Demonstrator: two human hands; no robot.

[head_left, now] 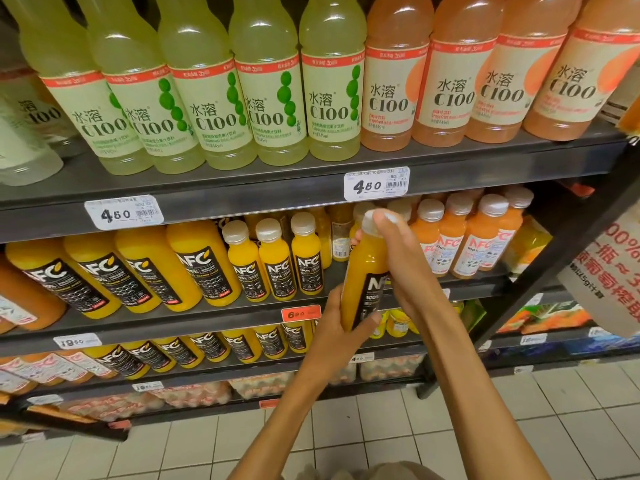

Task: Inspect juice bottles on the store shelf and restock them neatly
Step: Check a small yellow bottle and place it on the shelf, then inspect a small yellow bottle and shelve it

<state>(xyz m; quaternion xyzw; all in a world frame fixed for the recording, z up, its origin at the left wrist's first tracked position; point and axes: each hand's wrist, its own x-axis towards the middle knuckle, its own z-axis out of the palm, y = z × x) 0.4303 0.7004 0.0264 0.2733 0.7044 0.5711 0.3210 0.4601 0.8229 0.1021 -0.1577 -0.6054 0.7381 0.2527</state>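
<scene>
Both hands hold 1 small orange NFC juice bottle [363, 282] in front of the middle shelf [221, 320], near its right part. The left hand [341, 323] has its grip wrapped round the bottle's lower end, thumb across the black label. The right hand [398, 258] is grasping the upper body and shoulder, with a fingertip lying over the white cap [370, 220]. The bottle stands nearly upright, tilted slightly to the right at the top, off the shelf and held in the air.

Just left of it on the middle shelf stand 3 small NFC bottles [273, 261] in a row, and further left 4 large NFC bottles [138, 271] lean together. Behind the held bottle the shelf shows a gap, with more small bottles set far back. To the right stand paler orange NFC bottles [467, 237] with white labels, partly hidden by the right hand.

On the upper shelf [450, 161] are green C100 bottles [266, 98] on the left and peach C100 bottles [450, 91] on the right. White price tags [376, 184] reading 4.50 sit on its edge, and a red tag [300, 314] reading 6.90 sits on the middle shelf edge, just left of the left hand. A lower shelf carries more NFC bottles [207, 344], above a tiled floor [381, 438]
</scene>
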